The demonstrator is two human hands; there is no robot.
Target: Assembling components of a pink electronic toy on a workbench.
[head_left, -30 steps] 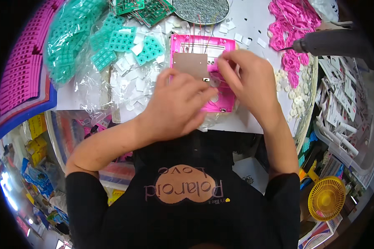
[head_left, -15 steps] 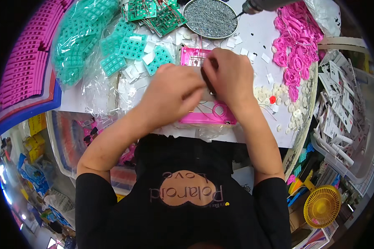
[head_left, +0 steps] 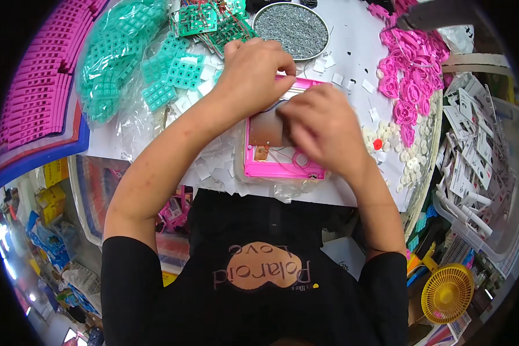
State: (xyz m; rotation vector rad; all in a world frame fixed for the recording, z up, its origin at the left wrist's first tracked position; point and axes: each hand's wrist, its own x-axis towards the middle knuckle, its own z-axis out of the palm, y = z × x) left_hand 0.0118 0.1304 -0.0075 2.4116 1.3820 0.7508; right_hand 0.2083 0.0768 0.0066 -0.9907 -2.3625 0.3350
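Observation:
A pink plastic casing [head_left: 279, 168] lies on the table in front of me, with thin wires and a brownish-grey flat panel [head_left: 265, 128] inside it. My left hand [head_left: 255, 72] is over the casing's far edge, its fingers closed and bent. Across the casing's right side, my right hand [head_left: 324, 128] has its fingers curled in, slightly blurred, beside the panel. What either hand pinches is hidden or too small to make out. A dark wire shows between the hands.
Turquoise keypads [head_left: 185, 70], green circuit boards [head_left: 196, 20] and a round tray of screws [head_left: 291, 32] stand beyond my hands. Pink parts [head_left: 406, 86] and white buttons [head_left: 412, 161] lie to the right. A power screwdriver [head_left: 438, 16] hangs at the upper right.
My left hand has moved up and right to the casing's far edge. My right hand has moved down slightly, uncovering the panel. The screwdriver has swung right, away from the screw tray.

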